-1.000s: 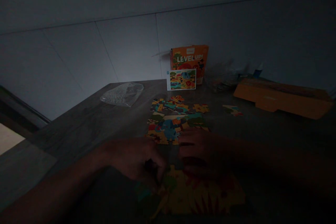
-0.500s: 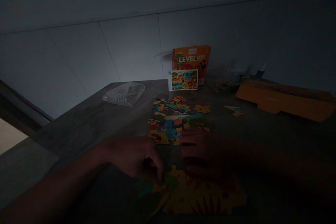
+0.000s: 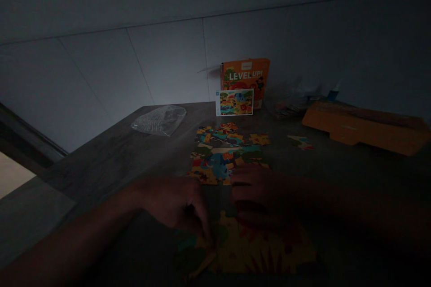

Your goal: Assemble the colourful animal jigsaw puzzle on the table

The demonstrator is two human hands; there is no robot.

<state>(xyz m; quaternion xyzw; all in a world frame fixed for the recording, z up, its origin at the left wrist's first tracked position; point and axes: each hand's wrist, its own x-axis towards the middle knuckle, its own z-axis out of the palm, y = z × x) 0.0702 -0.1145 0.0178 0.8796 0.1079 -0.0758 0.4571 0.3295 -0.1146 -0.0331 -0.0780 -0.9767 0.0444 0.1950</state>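
In the dim foreground lies a partly joined puzzle section [image 3: 266, 251], yellow with red and green patches. My left hand [image 3: 178, 204] is closed, its fingers curled and the lowest fingertip on a green and yellow puzzle piece [image 3: 191, 258] at the section's left edge. A slanting gap shows between that piece and the section. Across the section's upper edge lies my right hand [image 3: 259, 195], fingers stretched to the left and slightly apart, hiding part of the pieces. Beyond both hands, a second puzzle section [image 3: 218, 166] shows a blue elephant.
A picture card [image 3: 235, 102] leans on an orange box [image 3: 247, 69] by the wall. Loose puzzle pieces [image 3: 259, 139] lie behind the elephant section, and another piece [image 3: 301, 142] is farther right. A clear plastic bag [image 3: 160, 120] is at left, an orange open carton [image 3: 363, 128] at right.
My left fingertips have shifted slightly down and right. The piece under them has turned a little, and the slanting gap beside it looks different. My right hand stays nearly still.
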